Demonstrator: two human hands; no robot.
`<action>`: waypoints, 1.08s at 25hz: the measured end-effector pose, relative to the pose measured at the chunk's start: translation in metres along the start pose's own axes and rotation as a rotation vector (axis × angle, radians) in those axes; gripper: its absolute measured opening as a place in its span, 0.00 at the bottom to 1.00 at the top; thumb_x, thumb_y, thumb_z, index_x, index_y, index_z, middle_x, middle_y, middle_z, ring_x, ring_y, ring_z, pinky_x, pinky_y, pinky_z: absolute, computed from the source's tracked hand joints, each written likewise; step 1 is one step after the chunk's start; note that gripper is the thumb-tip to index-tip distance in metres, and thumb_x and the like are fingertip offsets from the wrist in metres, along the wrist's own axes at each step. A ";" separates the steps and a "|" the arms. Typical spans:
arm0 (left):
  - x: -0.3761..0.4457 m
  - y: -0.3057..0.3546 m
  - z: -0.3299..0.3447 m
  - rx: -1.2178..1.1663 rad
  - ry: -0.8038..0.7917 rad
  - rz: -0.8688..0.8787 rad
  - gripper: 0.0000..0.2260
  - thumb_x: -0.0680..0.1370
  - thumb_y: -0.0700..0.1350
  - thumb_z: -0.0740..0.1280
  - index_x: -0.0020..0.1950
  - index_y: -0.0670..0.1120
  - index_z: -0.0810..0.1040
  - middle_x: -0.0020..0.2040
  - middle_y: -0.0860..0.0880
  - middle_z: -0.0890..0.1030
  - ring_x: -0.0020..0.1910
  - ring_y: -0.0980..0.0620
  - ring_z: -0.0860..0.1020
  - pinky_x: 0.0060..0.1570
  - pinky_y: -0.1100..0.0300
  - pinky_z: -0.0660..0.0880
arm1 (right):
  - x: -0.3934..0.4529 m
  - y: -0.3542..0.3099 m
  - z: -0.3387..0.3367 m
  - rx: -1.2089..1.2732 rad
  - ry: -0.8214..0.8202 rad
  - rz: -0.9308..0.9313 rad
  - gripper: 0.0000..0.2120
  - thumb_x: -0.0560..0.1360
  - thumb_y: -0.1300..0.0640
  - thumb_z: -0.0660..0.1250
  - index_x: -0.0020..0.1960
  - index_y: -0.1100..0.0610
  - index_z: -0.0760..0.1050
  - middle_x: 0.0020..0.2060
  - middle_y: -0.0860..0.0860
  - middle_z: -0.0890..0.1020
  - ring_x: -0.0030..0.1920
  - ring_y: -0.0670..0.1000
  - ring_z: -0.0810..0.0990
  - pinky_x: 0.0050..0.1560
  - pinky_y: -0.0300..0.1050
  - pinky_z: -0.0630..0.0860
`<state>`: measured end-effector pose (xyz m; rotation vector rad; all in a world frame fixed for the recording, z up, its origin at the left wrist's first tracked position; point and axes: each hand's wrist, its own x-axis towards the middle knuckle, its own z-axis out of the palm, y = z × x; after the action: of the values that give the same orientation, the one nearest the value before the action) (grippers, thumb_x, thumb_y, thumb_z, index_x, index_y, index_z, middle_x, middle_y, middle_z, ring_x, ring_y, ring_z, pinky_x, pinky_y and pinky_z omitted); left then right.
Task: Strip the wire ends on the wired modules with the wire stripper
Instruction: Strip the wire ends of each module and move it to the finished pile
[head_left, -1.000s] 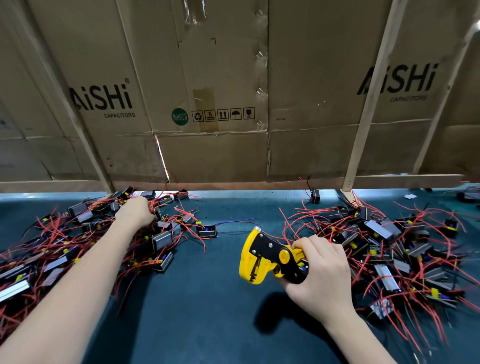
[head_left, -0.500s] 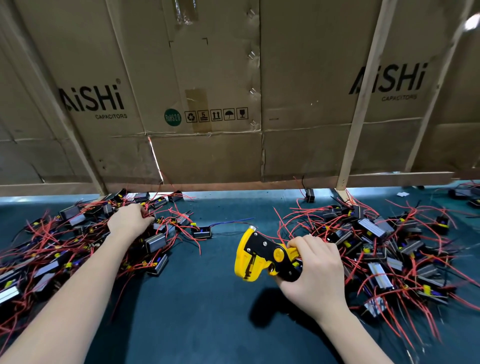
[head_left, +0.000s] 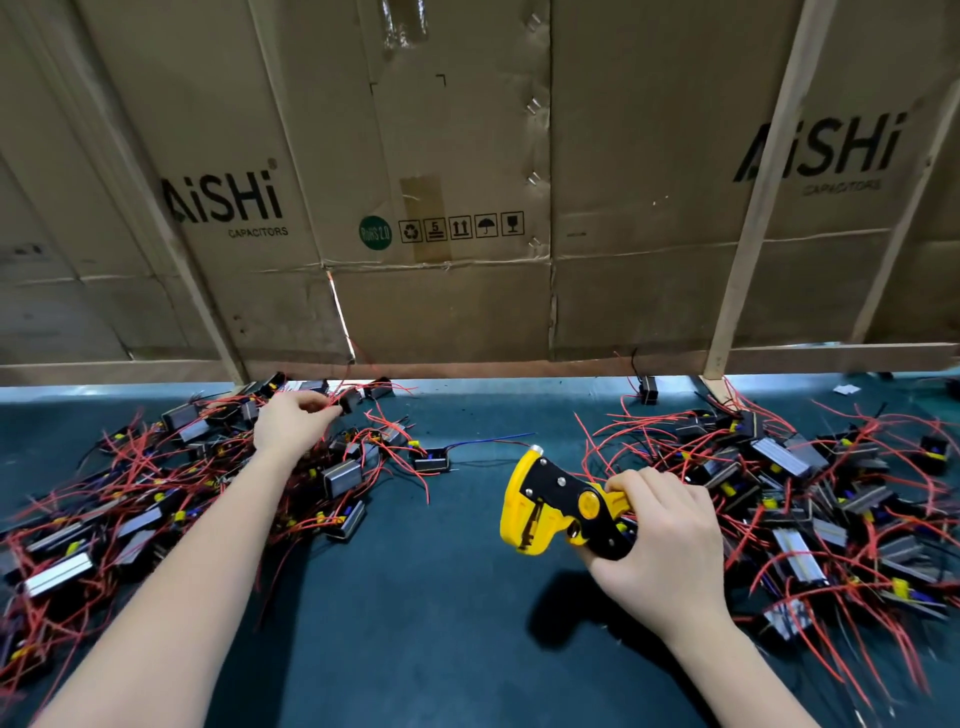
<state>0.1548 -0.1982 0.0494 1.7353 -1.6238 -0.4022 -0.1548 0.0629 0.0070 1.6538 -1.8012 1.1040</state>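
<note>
Reaching farther, left hand (head_left: 291, 422) pinches a module (head_left: 349, 401); right hand (head_left: 662, 535) grips stripper (head_left: 558, 503).

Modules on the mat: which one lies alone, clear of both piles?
The small black module just right of the left pile, left of the wire stripper. It alone trails a blue wire; the piles show red.

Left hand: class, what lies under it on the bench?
Under the left hand is a heap of wired modules with red wires. Its fingers pinch one black module. What the palm covers cannot be seen.
</note>
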 end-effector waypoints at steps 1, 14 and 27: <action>0.003 0.004 -0.004 -0.182 -0.048 -0.050 0.05 0.73 0.48 0.75 0.46 0.48 0.84 0.46 0.48 0.83 0.48 0.49 0.77 0.47 0.57 0.69 | 0.000 0.000 0.000 0.000 -0.002 -0.001 0.20 0.61 0.40 0.67 0.41 0.56 0.77 0.35 0.49 0.76 0.37 0.58 0.76 0.41 0.50 0.66; -0.117 0.101 -0.046 0.122 -0.435 0.987 0.11 0.71 0.56 0.69 0.43 0.50 0.82 0.45 0.52 0.81 0.47 0.53 0.77 0.50 0.59 0.73 | 0.003 0.002 -0.008 0.048 0.080 0.114 0.21 0.64 0.39 0.66 0.42 0.57 0.77 0.35 0.49 0.77 0.38 0.58 0.78 0.41 0.50 0.66; -0.201 0.070 0.029 0.379 -0.412 0.480 0.29 0.67 0.74 0.62 0.36 0.47 0.76 0.35 0.54 0.79 0.38 0.52 0.77 0.35 0.60 0.69 | -0.005 -0.012 -0.009 0.947 -0.243 0.268 0.18 0.78 0.41 0.64 0.41 0.56 0.76 0.36 0.55 0.79 0.39 0.55 0.78 0.45 0.51 0.74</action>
<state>0.0516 -0.0108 0.0284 1.5039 -2.4724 -0.2350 -0.1442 0.0738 0.0114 2.1379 -1.7862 2.1944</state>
